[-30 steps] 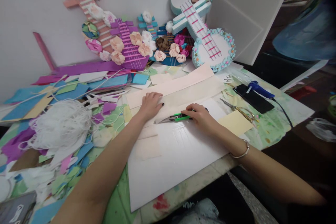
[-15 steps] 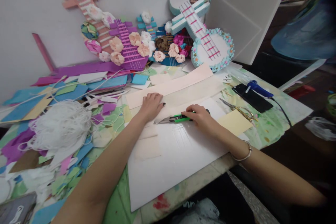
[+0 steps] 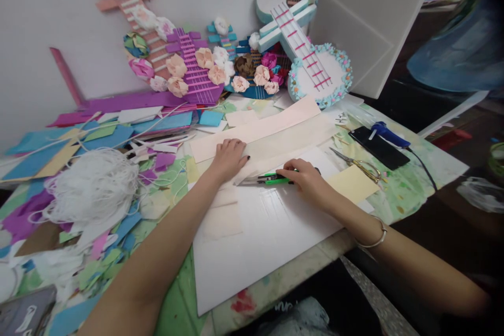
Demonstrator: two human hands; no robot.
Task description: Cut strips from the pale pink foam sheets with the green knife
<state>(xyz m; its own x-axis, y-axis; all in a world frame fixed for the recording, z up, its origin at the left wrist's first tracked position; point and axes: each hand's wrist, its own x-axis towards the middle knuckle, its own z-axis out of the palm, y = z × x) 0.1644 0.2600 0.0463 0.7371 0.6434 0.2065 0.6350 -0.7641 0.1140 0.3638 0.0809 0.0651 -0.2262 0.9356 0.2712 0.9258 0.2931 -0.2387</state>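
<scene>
My left hand (image 3: pixel 230 158) lies flat on a cream paper sheet (image 3: pixel 285 143), its fingers stretched out over the left end. In my right hand (image 3: pixel 305 177) is a green and black box cutter (image 3: pixel 270 179), gripped from above. Its blade points left and lies along the near edge of the cream sheet, close to my left thumb. Under the sheet is a white board (image 3: pixel 252 268). A pale pink strip (image 3: pixel 279 119) runs behind the cream sheet. Small cut cream pieces (image 3: pixel 222 220) rest on the board's left side.
Gold-handled scissors (image 3: pixel 362 165), a black phone (image 3: pixel 380 148) and a blue glue gun (image 3: pixel 394 135) lie on the right. White cord (image 3: pixel 92 189) is heaped on the left among paper scraps. Decorated craft guitars (image 3: pixel 197 71) lean on the wall. A yellow sheet (image 3: pixel 354 184) lies near my right wrist.
My right hand and the box cutter have shifted very slightly right. My left hand stays pressed on the cream sheet. The whole view has moved a little.
</scene>
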